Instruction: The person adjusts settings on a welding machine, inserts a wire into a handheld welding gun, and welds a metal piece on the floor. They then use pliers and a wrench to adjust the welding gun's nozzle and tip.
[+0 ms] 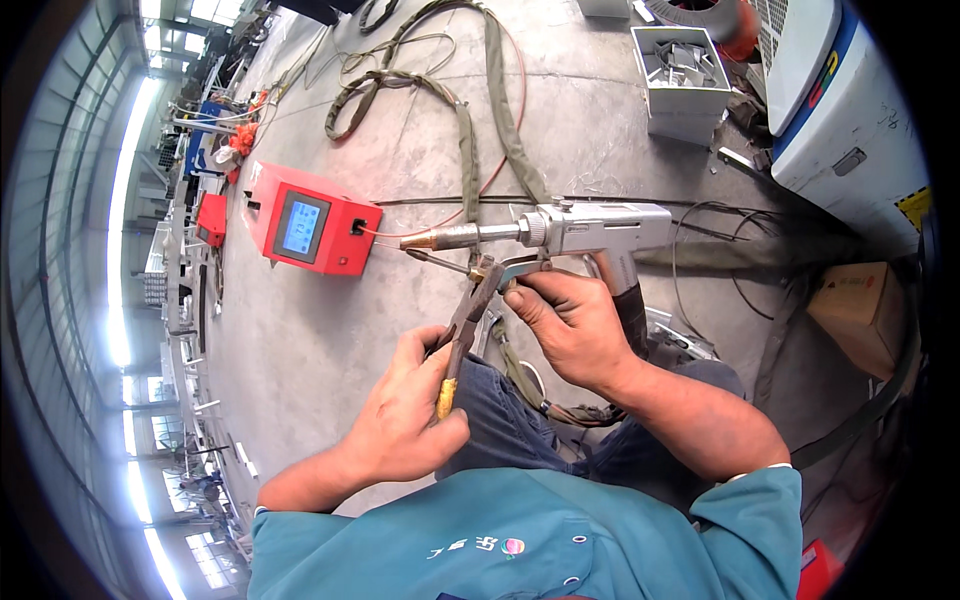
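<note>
A silver handheld welding gun [610,228] lies across the view above my knees, its copper nozzle [430,240] pointing left. Below the barrel runs a thin wire-guide tube [437,262] with a brass fitting. My left hand [408,408] is closed around a pair of pliers [462,330] with worn yellow on the handle. The plier jaws are up at the fitting; whether they grip it I cannot tell. My right hand [572,325] is closed, thumb and fingers pinching a small blue-grey bracket [520,268] under the barrel. The gun's grip [617,272] is partly behind that hand.
A red control box [310,232] with a lit screen stands left of the nozzle. Sleeved hoses [490,120] and cables loop over the concrete floor. At upper right are a white bin [685,110] of metal scraps and a white machine cabinet [855,140]; below sits a cardboard box [858,315].
</note>
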Available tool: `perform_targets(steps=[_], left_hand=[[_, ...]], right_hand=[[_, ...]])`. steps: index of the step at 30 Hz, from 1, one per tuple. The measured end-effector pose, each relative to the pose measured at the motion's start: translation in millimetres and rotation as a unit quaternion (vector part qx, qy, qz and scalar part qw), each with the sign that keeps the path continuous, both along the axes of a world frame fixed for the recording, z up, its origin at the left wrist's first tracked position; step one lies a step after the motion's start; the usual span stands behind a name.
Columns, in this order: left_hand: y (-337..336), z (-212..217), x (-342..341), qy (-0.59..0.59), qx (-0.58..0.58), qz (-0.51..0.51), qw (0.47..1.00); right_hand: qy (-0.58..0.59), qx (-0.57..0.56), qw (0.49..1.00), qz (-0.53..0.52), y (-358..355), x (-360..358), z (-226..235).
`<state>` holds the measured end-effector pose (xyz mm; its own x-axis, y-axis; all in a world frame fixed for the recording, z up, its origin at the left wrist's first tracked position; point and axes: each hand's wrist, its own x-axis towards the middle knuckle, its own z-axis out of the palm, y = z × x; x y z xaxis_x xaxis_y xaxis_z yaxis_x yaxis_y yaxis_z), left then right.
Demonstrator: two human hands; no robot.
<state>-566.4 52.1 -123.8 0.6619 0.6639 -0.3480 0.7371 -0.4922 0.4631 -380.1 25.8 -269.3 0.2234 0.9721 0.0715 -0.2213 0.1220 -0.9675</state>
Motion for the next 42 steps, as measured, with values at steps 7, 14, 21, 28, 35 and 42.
perform_targets(steps=[7,14,21,28,35,42], left_hand=[[4,-7,-6,0.044,-0.019,0.026,0.999],[11,-7,12,0.14,-0.07,0.085,0.984],[16,-9,16,0.145,-0.107,0.116,0.977],[30,-29,-8,0.097,-0.054,0.011,0.994],[45,-32,-9,0.066,-0.068,-0.049,0.994],[33,-41,-13,0.042,-0.083,-0.05,0.994]], right_hand=[[-0.005,0.023,0.999,-0.035,1,-2,-5],[-0.009,-0.002,1.0,-0.03,1,2,-3],[0.035,-0.016,0.999,-0.014,1,-1,-8],[0.11,-0.014,0.994,0.026,-1,-1,-10],[0.149,-0.028,0.987,0.047,-9,2,-2],[0.156,-0.117,0.98,0.027,-23,4,5]])
